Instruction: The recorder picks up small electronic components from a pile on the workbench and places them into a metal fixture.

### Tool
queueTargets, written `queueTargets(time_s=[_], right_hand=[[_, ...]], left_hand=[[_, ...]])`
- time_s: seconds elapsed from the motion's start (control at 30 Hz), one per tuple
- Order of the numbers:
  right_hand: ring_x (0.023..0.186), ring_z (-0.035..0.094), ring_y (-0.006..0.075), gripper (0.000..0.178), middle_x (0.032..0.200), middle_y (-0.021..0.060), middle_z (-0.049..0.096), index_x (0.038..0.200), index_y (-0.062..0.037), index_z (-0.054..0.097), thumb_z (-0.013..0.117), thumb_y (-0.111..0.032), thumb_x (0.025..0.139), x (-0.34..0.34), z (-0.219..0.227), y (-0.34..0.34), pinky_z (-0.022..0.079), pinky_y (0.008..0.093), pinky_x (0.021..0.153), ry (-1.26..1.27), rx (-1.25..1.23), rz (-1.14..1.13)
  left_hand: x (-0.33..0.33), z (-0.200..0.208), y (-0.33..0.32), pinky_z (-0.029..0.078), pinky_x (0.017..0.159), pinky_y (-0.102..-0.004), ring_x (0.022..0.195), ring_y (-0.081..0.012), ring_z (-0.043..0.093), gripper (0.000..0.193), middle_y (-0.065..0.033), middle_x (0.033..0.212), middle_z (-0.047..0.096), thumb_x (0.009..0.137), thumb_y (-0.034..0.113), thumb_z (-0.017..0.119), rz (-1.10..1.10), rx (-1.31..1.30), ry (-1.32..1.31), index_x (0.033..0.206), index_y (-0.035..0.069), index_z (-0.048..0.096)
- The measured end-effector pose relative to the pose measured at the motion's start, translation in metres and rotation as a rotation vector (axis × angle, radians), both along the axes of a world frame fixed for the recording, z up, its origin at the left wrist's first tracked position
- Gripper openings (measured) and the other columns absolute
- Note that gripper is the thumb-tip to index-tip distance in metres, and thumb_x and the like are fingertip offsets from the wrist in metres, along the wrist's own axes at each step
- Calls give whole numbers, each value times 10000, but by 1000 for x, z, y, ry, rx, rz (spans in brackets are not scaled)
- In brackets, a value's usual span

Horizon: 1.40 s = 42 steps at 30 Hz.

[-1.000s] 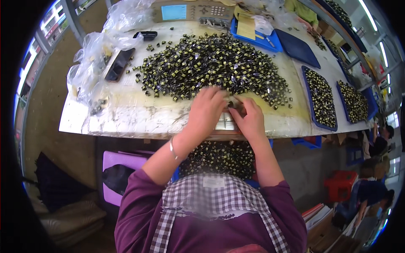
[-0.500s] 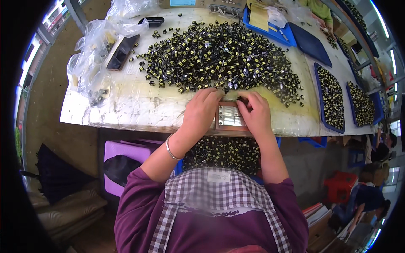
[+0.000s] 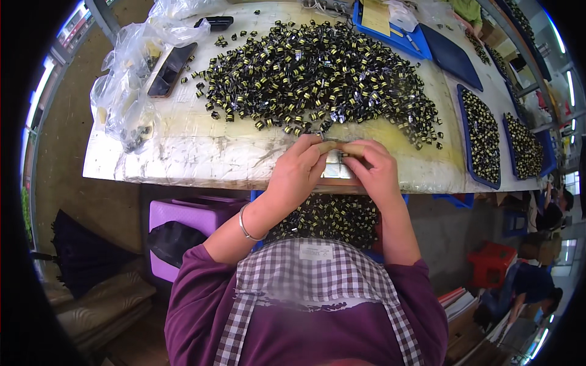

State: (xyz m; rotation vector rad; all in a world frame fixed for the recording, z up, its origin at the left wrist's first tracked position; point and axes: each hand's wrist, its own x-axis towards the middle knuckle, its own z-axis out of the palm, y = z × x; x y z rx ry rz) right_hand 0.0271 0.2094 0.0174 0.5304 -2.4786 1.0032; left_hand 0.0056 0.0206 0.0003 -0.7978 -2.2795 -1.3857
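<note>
My left hand [image 3: 299, 172] and my right hand [image 3: 373, 169] meet at the near edge of the worktable [image 3: 201, 155], fingertips touching over a small silvery block of metal pieces [image 3: 336, 167]. Both hands close around that block. Just beyond them lies a large heap of small black and yellow parts [image 3: 317, 76]. Below the table edge, between my forearms, a bin of the same parts [image 3: 329, 216] shows.
Clear plastic bags [image 3: 131, 79] and a dark phone [image 3: 172, 61] lie at the table's left. Blue trays [image 3: 482, 137] filled with parts line the right side, with a blue tray and papers [image 3: 384, 21] at the back. A purple stool [image 3: 183, 222] stands under the table.
The view has tilted down, so the table sits higher in frame. My hands have drawn together over the silvery block at the near edge.
</note>
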Motion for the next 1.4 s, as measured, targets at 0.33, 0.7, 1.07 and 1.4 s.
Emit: queueTargets(time_s=[0.33,0.7,1.07,1.4], right_hand=[[796,612,220,163,847,61,678,842,-40,709,781,-25,696,-2,9,4,480,327,737,-146,-27,43],[790,612,169,140,859,62,650,844,-13,691,767,-5,727,3,3,2,497,278,687,-273,-99,15],[800,622,158,176,870,61,641,896,-11,697,780,-32,743,8,0,-3,498,257,697,-194,-125,-45],[643,629,125,239,748,62,696,896,-26,694,786,-227,805,-53,8,16,499,273,617,-128,-55,-647]], left_hand=[[-2,2,-3,509,758,-381,857,-307,622,197,-129,947,648,804,61,711,21,-75,3,998,35,690],[1,2,0,507,753,-373,849,-287,627,173,-81,956,683,794,76,716,-49,-91,13,965,52,709],[2,1,1,498,801,-389,913,-298,633,190,-97,1043,691,805,55,692,-49,-72,32,994,37,706],[7,1,20,488,794,-395,886,-293,590,157,-99,912,638,788,49,677,-83,-130,153,942,22,671]])
